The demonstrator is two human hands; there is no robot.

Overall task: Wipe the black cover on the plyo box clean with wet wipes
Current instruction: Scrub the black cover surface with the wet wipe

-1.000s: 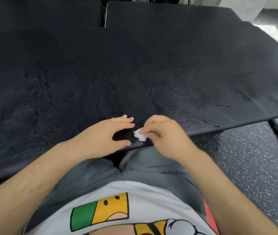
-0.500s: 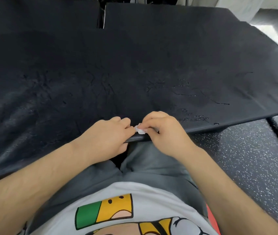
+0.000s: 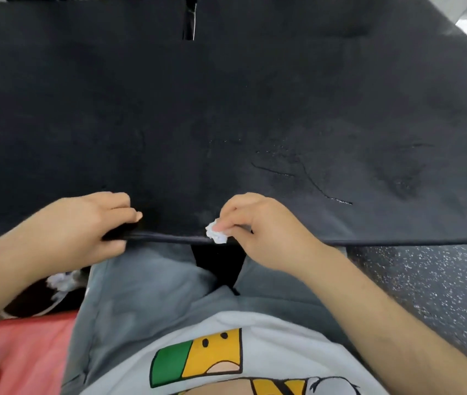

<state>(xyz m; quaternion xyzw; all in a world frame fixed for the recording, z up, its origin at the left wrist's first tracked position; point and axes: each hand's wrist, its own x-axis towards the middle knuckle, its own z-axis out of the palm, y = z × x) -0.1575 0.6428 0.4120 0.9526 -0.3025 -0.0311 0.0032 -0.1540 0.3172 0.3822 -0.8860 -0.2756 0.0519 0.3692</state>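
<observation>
The black cover (image 3: 226, 109) spreads wide over the plyo box and fills most of the view, with wet streaks right of centre. My left hand (image 3: 84, 226) grips the cover's near hem, fingers on top and thumb under it. My right hand (image 3: 258, 226) pinches a small crumpled white wet wipe (image 3: 215, 233) against the same hem, a short way to the right of the left hand. The hem between the two hands is lifted slightly and pulled taut.
A speckled dark rubber floor (image 3: 426, 280) lies to the right below the cover's edge. A red mat (image 3: 18, 354) shows at lower left. A black-and-white shoe (image 3: 47, 295) sits under my left forearm. A narrow gap (image 3: 189, 24) splits the far surface.
My hands have moved apart along the hem; the left now grips the edge further left, the right holds the wipe on the hem. The view has shifted closer to the cover.
</observation>
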